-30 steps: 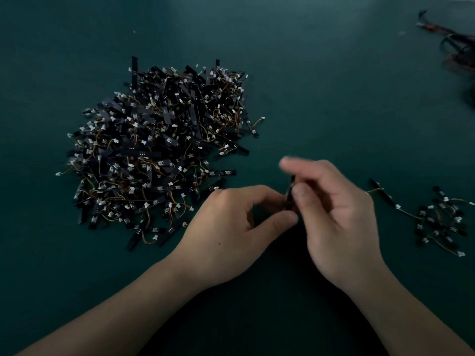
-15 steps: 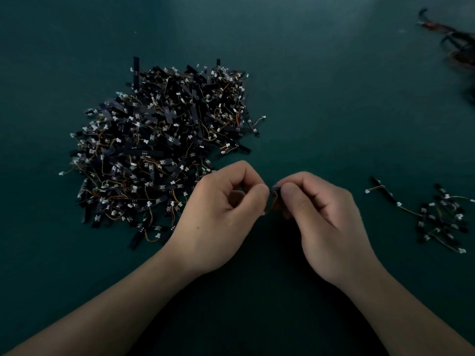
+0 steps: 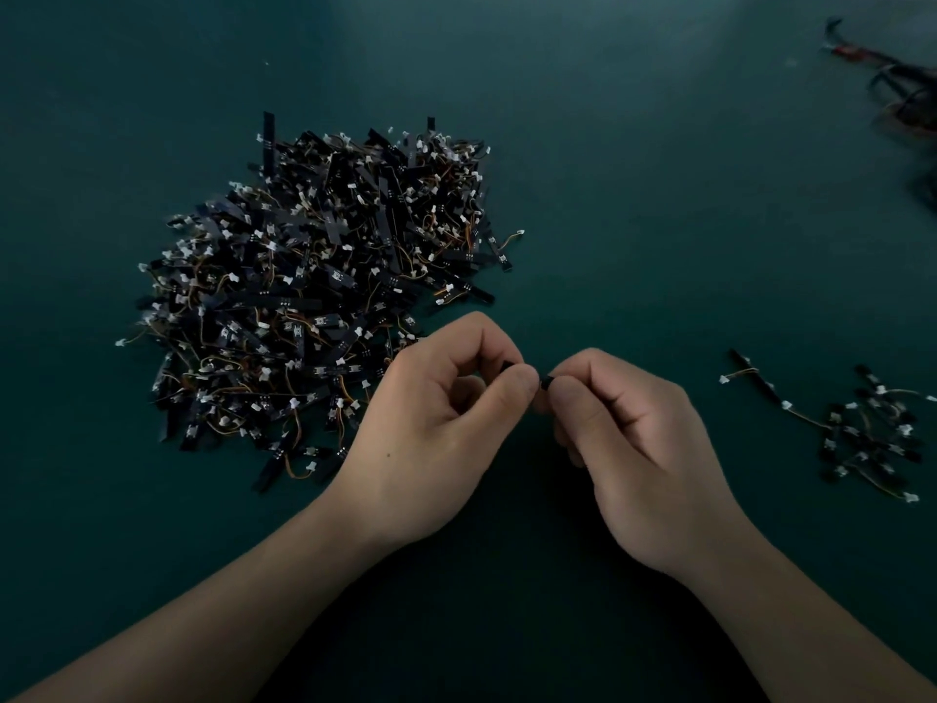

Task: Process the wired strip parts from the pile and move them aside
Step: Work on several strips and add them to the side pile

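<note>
A big pile of black wired strip parts with white connectors and orange wires lies on the dark green table, left of centre. Just below its right edge my left hand and my right hand meet fingertip to fingertip. Both pinch one small black strip part, of which only short dark bits show between the fingers. The rest of the part is hidden by my thumbs and forefingers. A smaller heap of strip parts lies to the right of my right hand.
A tangle of dark cables with a red piece sits at the far right corner. One loose strip with a white connector lies at the left edge of the small heap. The green table surface stretches between the piles.
My right hand's fingers were raised over the upright part a second ago. Both hands have since closed in and now pinch it between their fingertips, the left hand having curled more tightly.
</note>
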The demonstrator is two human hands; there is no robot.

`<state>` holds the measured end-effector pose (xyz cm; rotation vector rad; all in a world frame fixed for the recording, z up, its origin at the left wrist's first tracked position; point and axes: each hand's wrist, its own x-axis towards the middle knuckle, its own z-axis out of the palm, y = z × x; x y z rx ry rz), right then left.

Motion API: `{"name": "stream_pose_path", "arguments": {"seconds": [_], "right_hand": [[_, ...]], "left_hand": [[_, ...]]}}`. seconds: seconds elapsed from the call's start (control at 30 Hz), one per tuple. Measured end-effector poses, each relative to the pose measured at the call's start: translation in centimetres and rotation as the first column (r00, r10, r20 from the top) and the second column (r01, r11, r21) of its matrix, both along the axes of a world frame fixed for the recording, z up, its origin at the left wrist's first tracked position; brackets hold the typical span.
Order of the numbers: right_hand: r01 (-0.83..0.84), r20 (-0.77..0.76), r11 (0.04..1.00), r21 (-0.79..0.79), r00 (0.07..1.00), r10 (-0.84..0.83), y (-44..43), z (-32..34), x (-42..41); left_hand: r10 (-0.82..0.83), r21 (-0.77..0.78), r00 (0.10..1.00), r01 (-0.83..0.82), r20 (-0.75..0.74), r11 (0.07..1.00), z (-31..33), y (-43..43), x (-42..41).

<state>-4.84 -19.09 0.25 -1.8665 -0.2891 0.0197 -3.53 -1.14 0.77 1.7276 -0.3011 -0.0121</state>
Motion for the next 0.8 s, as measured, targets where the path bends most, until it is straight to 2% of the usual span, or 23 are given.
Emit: {"name": "stream_pose_path", "arguments": {"seconds": [0.4, 0.63, 0.8], "right_hand": [[-0.055, -0.02, 0.998, 0.041, 0.998, 0.056, -0.05, 0.01, -0.07], [-0.047, -0.003, 0.998, 0.044, 0.999, 0.047, -0.09, 0.01, -0.05], [-0.01, 0.0, 0.992, 0.128, 1.0, 0.01, -0.09, -0.21, -0.04]], "left_hand": [[-0.086, -0.145, 0.996, 0.082, -0.02, 0.986, -0.12, 0.16, -0.12], [-0.053, -0.052, 0.998, 0.054, 0.02, 0.997, -0.06, 0.05, -0.08], [-0.099, -0.087, 0.995, 0.097, -0.02, 0.991, 0.0, 0.1, -0.19]]}}
